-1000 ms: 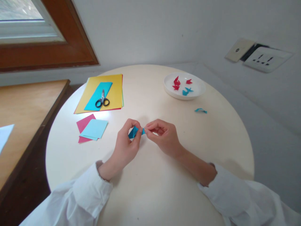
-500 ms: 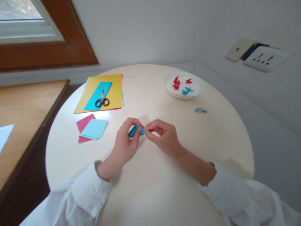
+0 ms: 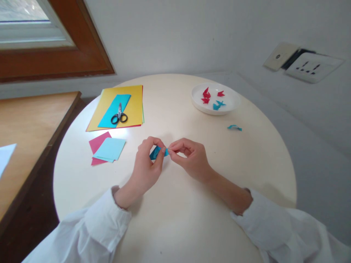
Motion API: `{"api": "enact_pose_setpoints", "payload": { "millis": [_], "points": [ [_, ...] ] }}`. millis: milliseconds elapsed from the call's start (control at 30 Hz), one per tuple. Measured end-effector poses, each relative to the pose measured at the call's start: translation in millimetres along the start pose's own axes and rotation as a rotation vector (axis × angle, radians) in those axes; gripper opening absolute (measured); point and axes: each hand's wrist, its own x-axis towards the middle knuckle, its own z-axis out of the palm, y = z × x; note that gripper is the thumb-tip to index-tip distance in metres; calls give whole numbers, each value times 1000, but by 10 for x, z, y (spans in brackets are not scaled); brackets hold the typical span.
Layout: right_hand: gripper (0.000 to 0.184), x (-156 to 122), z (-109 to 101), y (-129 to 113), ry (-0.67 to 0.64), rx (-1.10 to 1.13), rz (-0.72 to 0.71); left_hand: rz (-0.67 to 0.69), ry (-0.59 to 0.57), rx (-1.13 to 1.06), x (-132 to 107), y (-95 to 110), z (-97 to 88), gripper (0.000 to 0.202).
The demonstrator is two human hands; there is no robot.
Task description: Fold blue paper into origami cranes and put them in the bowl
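Note:
Between my two hands is a small piece of folded blue paper (image 3: 155,152), held just above the middle of the round table. My left hand (image 3: 148,160) pinches it with thumb and fingers, covering part of it. At its right end, the thumb and fingertips of my right hand (image 3: 191,157) pinch the paper's edge. The fingertips of both hands nearly meet, so the exact fold there is hidden.
Left on the round table (image 3: 175,219) lie cut paper squares (image 3: 111,149) and scissors (image 3: 119,116) on a blue sheet (image 3: 109,113) over yellow paper (image 3: 135,106). At right are a white plate (image 3: 196,104) with red and blue folded paper pieces and a blue paper strip (image 3: 234,127).
Almost nothing differs. Both hands keep their pinch on the folded blue paper, with only a very slight shift of the fingers and of the camera view.

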Motion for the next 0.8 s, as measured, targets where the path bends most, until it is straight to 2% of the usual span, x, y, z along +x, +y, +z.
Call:
{"api": "enact_pose_setpoints", "payload": {
  "millis": [433, 633, 800],
  "points": [
    [14, 34, -69, 12, 30, -9, 73, 9, 75, -43, 17, -49, -7, 8],
    [14, 22, -56, 14, -36, -5, 8, 12, 86, -22, 17, -43, -14, 8],
    [11, 10, -45, 23, -28, -51, -39, 0, 62, -23, 13, -32, -7, 7]
  ]
}}
